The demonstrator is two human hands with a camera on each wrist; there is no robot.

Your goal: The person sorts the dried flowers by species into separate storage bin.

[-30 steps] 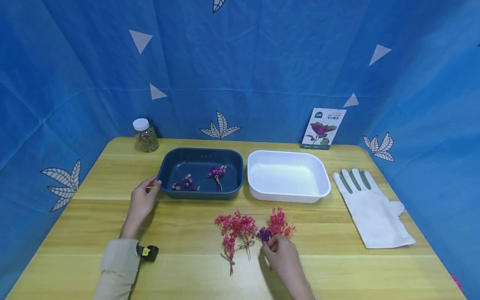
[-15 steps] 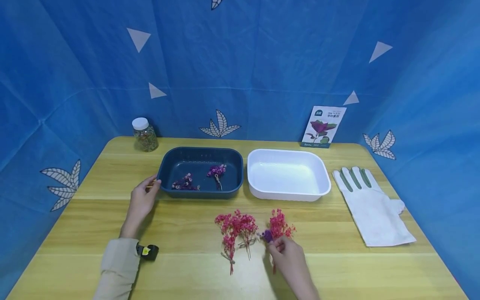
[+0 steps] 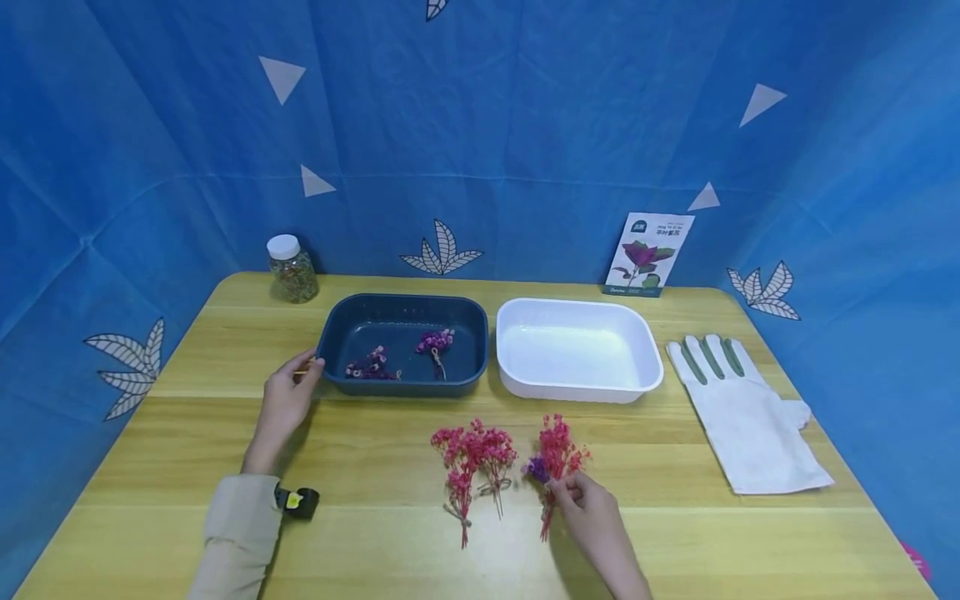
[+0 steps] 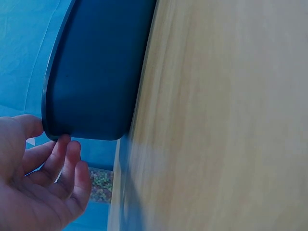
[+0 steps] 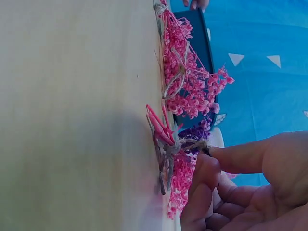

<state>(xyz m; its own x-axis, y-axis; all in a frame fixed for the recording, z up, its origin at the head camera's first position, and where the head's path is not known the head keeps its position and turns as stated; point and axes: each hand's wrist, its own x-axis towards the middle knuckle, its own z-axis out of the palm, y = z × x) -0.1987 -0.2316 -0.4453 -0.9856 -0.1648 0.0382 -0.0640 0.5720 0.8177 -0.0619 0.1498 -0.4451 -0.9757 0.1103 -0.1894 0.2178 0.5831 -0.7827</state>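
My left hand (image 3: 288, 400) pinches the left rim of the dark blue tray (image 3: 408, 389) between thumb and fingers; the left wrist view shows the thumb on the rim (image 4: 44, 98). Two small purple flower bunches lie inside that tray. My right hand (image 3: 592, 512) pinches the dark stem end of another purple dried flower bunch (image 3: 536, 469), right beside a pink dried flower bunch (image 3: 557, 446). In the right wrist view, twine (image 5: 195, 143) runs close to the fingertips, and the purple blooms (image 5: 196, 131) are partly hidden behind it. Two more pink bunches (image 3: 461, 458) lie to the left.
A white tray (image 3: 577, 392) stands right of the blue one. A lidded jar (image 3: 294, 271) is at the back left. A picture packet (image 3: 647, 254) leans against the blue cloth (image 3: 525, 125). White gloves (image 3: 742, 425) lie at the right of the wooden table (image 3: 360, 533).
My right hand has shifted slightly right, and the purple bunch has moved with it against the pink bunch, whose stems now show more. My left hand and both trays have stayed put.
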